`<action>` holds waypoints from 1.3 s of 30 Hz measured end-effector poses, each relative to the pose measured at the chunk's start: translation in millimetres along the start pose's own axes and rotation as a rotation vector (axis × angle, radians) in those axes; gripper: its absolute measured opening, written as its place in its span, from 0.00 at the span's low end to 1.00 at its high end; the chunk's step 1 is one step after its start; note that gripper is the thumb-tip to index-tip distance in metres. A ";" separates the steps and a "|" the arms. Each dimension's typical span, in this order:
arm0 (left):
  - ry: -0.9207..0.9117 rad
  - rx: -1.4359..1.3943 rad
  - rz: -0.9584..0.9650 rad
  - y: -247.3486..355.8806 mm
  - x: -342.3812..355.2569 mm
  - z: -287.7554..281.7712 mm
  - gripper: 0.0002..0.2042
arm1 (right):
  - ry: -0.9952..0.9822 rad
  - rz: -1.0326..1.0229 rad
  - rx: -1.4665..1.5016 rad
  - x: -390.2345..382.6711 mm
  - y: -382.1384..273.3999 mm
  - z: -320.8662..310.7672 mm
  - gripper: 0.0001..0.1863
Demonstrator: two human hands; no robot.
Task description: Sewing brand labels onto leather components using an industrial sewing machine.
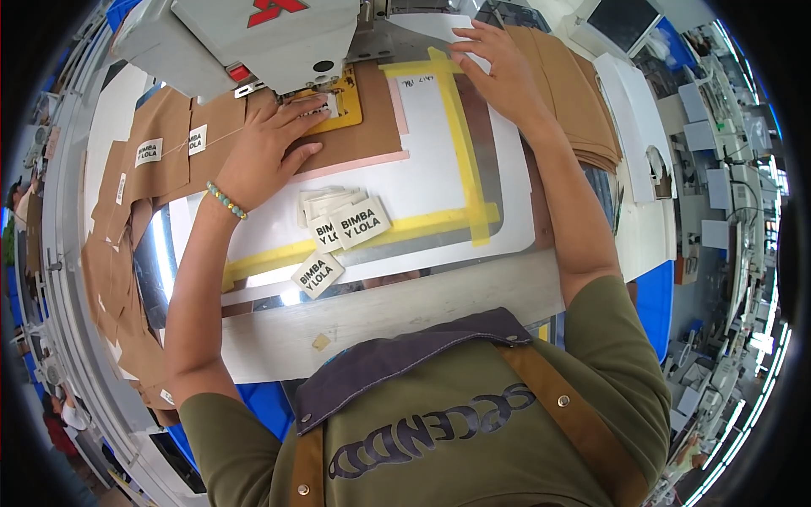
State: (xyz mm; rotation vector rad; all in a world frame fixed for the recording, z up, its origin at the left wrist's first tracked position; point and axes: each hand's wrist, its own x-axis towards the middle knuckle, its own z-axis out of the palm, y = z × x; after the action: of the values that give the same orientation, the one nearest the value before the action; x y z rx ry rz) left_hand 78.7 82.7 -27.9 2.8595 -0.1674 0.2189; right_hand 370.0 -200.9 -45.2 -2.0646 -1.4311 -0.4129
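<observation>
My left hand (274, 144) lies with fingers stretched out on a brown fabric panel (376, 127), under the head of a white sewing machine (258, 42). Its fingertips reach a label inside a yellow frame (356, 95). A beaded bracelet (226, 200) circles that wrist. Off to the right, my right hand (494, 72) is held with fingers spread and nothing in them, near a stack of brown panels (564, 101). Closer to me, a loose pile of white labels with dark print (361, 221) rests on the white work plate (435, 169), and one label (318, 275) lies apart.
Yellow tape (469, 152) edges the work plate. Brown pieces with labels (160, 152) hang over the left side, a thread running across them. A small monitor (621, 25) stands at the far right. A metal bar (405, 300) runs along the front.
</observation>
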 end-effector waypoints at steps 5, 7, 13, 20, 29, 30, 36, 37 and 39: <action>0.003 -0.002 0.004 -0.7 -1.4 -2.3 0.23 | -0.001 0.025 0.005 -0.1 -1.2 -0.2 0.12; 0.012 -0.003 0.008 1.5 -0.5 -2.6 0.23 | 0.005 0.019 -0.003 0.3 0.5 1.1 0.12; 0.020 -0.012 0.013 -0.2 1.5 -3.0 0.23 | 0.009 0.026 -0.036 -3.0 0.2 5.2 0.13; 0.080 0.028 0.002 -17.9 7.5 7.3 0.23 | 0.031 0.015 0.010 -2.5 -1.7 7.2 0.13; 0.155 -0.117 -0.259 -37.3 -4.3 7.8 0.24 | -0.162 -0.253 0.129 1.3 -42.0 7.7 0.16; 0.152 -0.119 -0.257 -36.2 -8.4 4.1 0.24 | -0.162 -0.248 0.129 0.5 -50.8 8.5 0.16; 0.165 -0.193 -0.139 -65.0 -37.9 -9.0 0.30 | -0.379 -0.290 0.165 -8.9 -77.1 23.4 0.19; 0.139 -0.212 -0.141 -68.0 -40.0 -9.9 0.32 | -0.383 -0.288 0.164 -8.7 -76.6 24.5 0.19; 0.113 -0.238 -0.147 -72.1 -43.5 -10.2 0.34 | -0.379 -0.251 0.185 -7.5 -77.8 24.5 0.18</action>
State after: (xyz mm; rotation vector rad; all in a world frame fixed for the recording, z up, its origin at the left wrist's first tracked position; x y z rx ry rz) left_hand 44.4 158.7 -43.8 2.6003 0.0369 0.3083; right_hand 293.4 -171.8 -46.0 -1.8858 -1.8849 0.0213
